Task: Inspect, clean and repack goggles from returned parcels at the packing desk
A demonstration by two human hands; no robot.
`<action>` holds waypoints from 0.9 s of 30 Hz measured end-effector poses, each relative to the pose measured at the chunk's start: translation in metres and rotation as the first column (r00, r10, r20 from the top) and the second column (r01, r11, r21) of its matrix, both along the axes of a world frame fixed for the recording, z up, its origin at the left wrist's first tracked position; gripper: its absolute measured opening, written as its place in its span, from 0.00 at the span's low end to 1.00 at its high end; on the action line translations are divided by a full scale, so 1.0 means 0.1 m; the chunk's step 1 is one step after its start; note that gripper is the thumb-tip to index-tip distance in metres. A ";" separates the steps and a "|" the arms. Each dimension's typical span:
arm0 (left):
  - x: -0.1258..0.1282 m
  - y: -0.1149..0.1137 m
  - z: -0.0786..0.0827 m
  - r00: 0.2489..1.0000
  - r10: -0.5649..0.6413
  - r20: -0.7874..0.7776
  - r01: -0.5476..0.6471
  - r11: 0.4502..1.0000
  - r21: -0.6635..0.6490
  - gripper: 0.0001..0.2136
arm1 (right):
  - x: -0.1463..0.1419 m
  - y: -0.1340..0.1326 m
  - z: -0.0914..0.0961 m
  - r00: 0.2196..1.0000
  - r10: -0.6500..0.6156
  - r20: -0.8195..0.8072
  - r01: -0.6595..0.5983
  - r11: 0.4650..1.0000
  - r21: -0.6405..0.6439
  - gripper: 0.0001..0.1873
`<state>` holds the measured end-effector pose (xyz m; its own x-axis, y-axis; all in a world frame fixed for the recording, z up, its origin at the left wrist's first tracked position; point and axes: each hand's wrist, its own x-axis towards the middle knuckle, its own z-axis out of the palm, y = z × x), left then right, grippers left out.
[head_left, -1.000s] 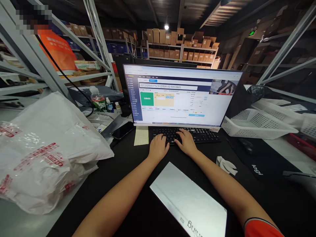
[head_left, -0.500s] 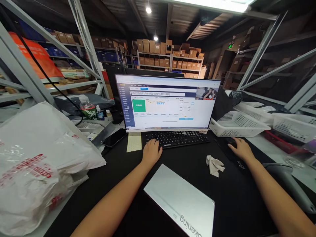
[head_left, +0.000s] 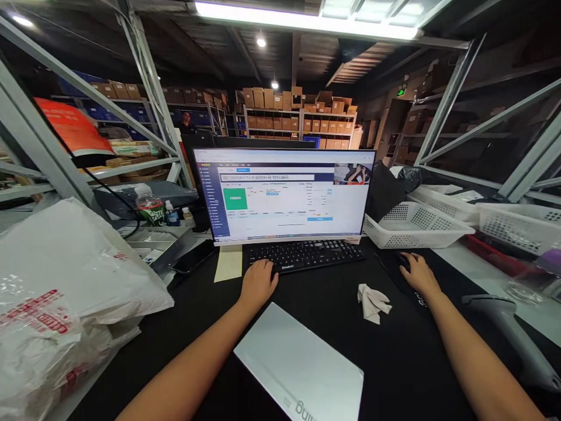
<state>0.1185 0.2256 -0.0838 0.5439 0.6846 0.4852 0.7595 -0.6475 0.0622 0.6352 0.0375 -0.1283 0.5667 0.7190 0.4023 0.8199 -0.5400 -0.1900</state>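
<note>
My left hand (head_left: 258, 280) lies at the left end of the black keyboard (head_left: 307, 255), palm down and fingers stretched over the near keys. My right hand (head_left: 418, 273) is curved over a dark computer mouse (head_left: 400, 258) on a black mouse pad; the hand covers most of the mouse. A flat silver box (head_left: 302, 362) with dark lettering, upside down to me, lies between my forearms. Right of it is a crumpled pale cloth (head_left: 373, 303). Behind the keyboard a lit monitor (head_left: 284, 196) shows a page with a green square and a small camera picture.
A large white plastic bag (head_left: 87, 263) fills the left side, near a phone (head_left: 193, 257) and a yellow paper pad (head_left: 228, 264). White perforated baskets (head_left: 416, 234) and a grey handheld scanner (head_left: 512, 327) are at right. Beyond, a person (head_left: 187, 124) is near shelves of cartons.
The view has tilted up a little and shifted, so the desk things appear lower and further left. Both hands keep their places on the keyboard and mouse.
</note>
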 end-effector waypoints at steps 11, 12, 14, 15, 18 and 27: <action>0.00 0.03 -0.03 0.999 -0.029 -0.014 0.029 1.000 0.004 0.12 | -0.04 0.00 0.03 0.999 -0.034 0.000 0.034 0.999 -0.001 0.29; 0.00 0.03 -0.04 0.999 -0.029 -0.015 0.030 1.000 0.004 0.12 | -0.04 0.00 0.03 0.999 -0.036 0.002 0.036 0.999 -0.001 0.29; -0.01 0.04 -0.04 0.999 -0.029 -0.019 0.029 1.000 0.005 0.12 | -0.05 0.00 0.03 0.999 -0.039 0.004 0.039 0.999 0.000 0.28; -0.01 0.04 -0.05 0.999 -0.029 -0.022 0.029 1.000 0.006 0.12 | -0.06 0.00 0.03 0.999 -0.039 0.003 0.039 0.999 0.000 0.27; -0.01 0.04 -0.05 0.999 -0.027 -0.032 0.027 1.000 0.008 0.12 | -0.07 -0.01 0.04 0.999 -0.036 -0.001 0.036 0.999 0.001 0.27; 0.00 -0.02 0.00 0.999 -0.020 -0.049 0.019 1.000 -0.005 0.12 | -0.14 -0.04 0.09 0.998 -0.055 -0.005 0.055 0.998 0.016 0.31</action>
